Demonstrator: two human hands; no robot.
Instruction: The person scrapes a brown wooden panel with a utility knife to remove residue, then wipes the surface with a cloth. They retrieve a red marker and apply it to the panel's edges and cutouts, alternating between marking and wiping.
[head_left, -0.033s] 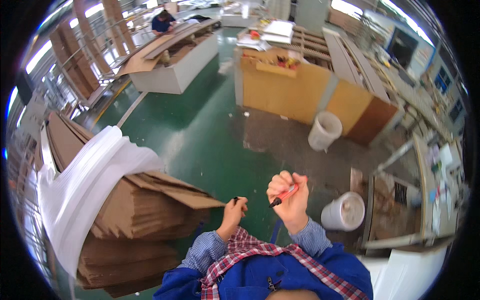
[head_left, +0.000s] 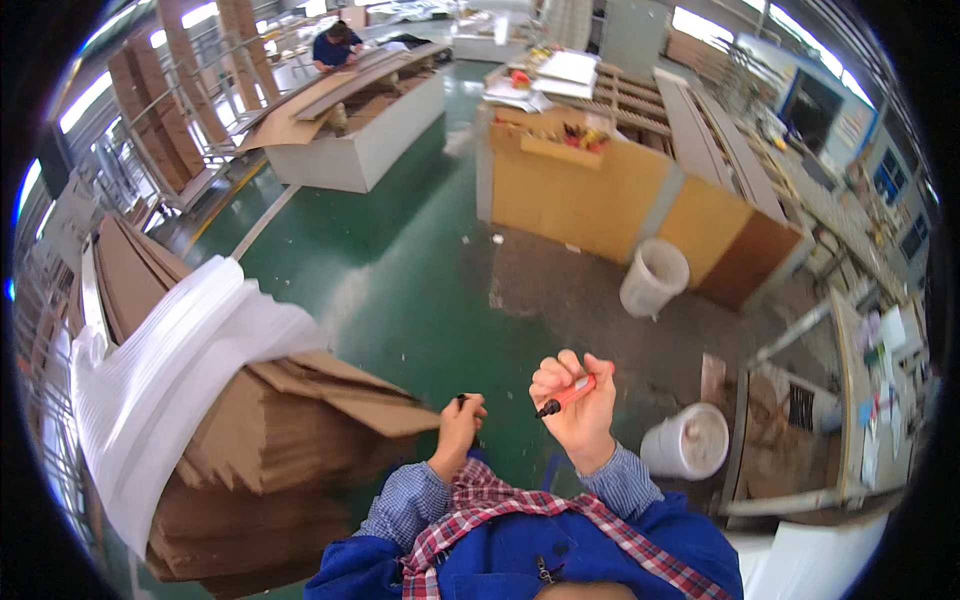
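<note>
My right hand (head_left: 580, 405), raised in front of my body, is closed around a red marker (head_left: 575, 393) with a black end pointing down and left. Lower and to the left, my left hand (head_left: 460, 430) is closed on a small black cap-like piece (head_left: 461, 401) that shows at its fingertips. Just beside the left hand is the corner of the top brown cardboard sheet (head_left: 385, 408); whether they touch I cannot tell. This sheet lies on a tall stack of cardboard (head_left: 270, 440) at my left.
White foam sheeting (head_left: 170, 340) drapes over the stack. To the right stand a white bucket (head_left: 690, 442) and a whitish bin (head_left: 655, 278), beside a yellow-brown workbench (head_left: 570, 185). Another person (head_left: 336, 46) leans over a far-left bench. A framed table (head_left: 845, 400) is at far right.
The view has shifted slightly, so the benches and the bin sit a little lower. Both hands keep their grip, and the left hand is a bit farther left.
</note>
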